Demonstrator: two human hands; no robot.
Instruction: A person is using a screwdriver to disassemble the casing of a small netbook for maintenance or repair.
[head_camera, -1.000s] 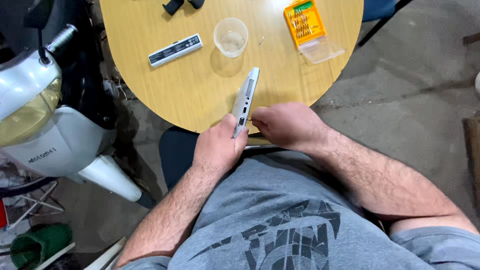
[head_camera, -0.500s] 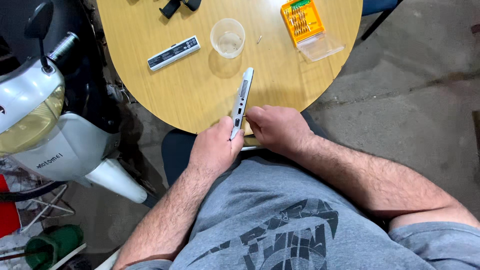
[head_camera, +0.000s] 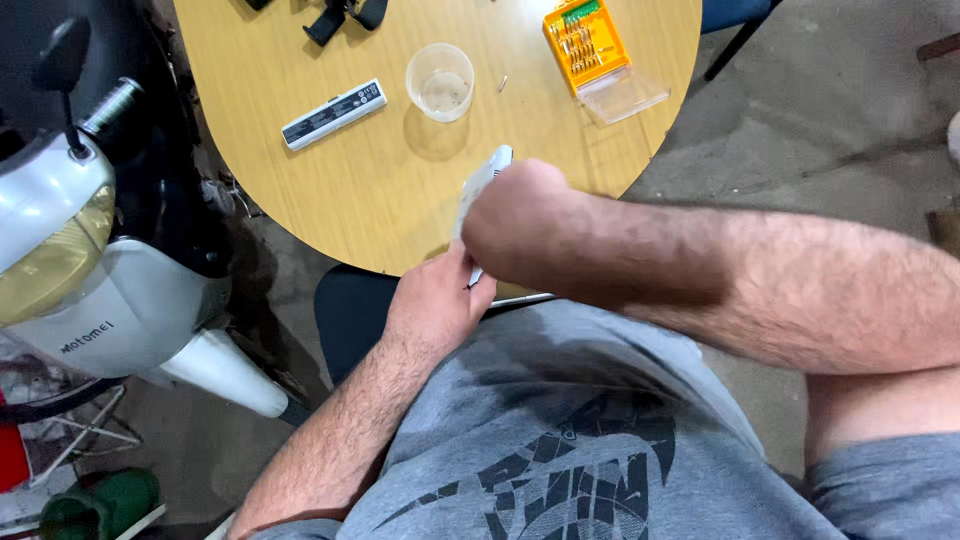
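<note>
A thin silver device (head_camera: 487, 170) stands on edge at the near rim of a round wooden table (head_camera: 380, 190). My left hand (head_camera: 435, 300) grips its near end at the table edge. Raised toward the camera, my right hand (head_camera: 515, 220) covers the device's middle; its fingers are hidden, so I cannot tell whether it grips anything. Only the far tip of the device shows past the right hand.
On the table lie a long white battery pack (head_camera: 334, 114), a clear plastic cup (head_camera: 440, 82), a small screw (head_camera: 503, 84), an orange screwdriver bit set with clear lid (head_camera: 590, 45) and black parts (head_camera: 345, 15). A white scooter (head_camera: 90, 270) stands left.
My right hand has lifted off the near end of the device and moved up and forward over it. The view has shifted closer; my left hand keeps its hold.
</note>
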